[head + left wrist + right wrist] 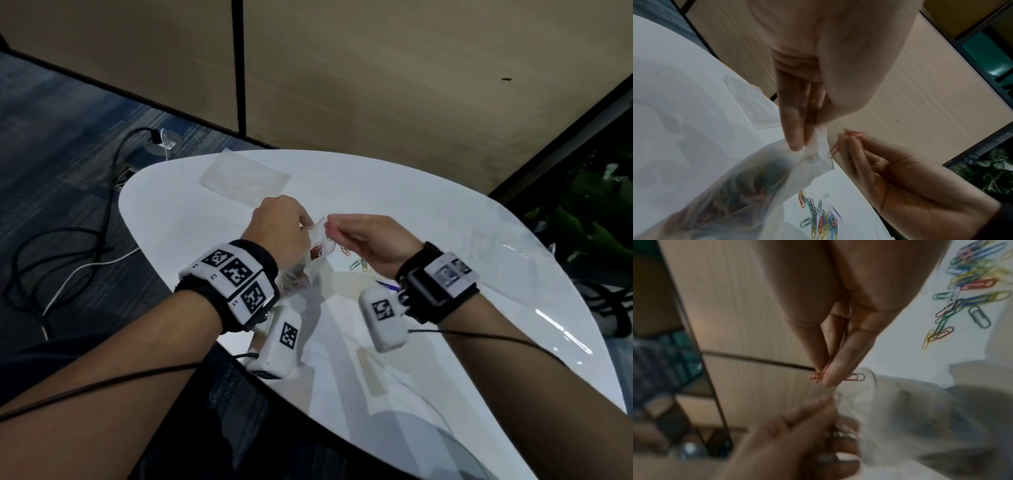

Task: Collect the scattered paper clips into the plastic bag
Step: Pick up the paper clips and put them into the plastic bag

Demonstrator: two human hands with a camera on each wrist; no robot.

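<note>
My left hand (pixel 284 222) pinches the top rim of a clear plastic bag (pixel 317 246) and holds it up over the white table (pixel 445 240). The bag (pixel 748 183) hangs below the fingers with several coloured clips inside. My right hand (pixel 363 233) is right beside the bag's mouth, pinching a few paper clips (pixel 818 376) between thumb and fingertips; red ones (pixel 835 147) stick out at the tips. A loose pile of coloured paper clips (pixel 819 217) lies on the table under the hands, also seen as paper clips (pixel 970 285) in the right wrist view.
A second flat clear bag (pixel 245 176) lies at the table's far left. A blue pen-like item (pixel 387 284) lies near my right wrist. Cables (pixel 68 246) run over the carpet to the left. Wooden wall panels stand behind, plants (pixel 592 219) to the right.
</note>
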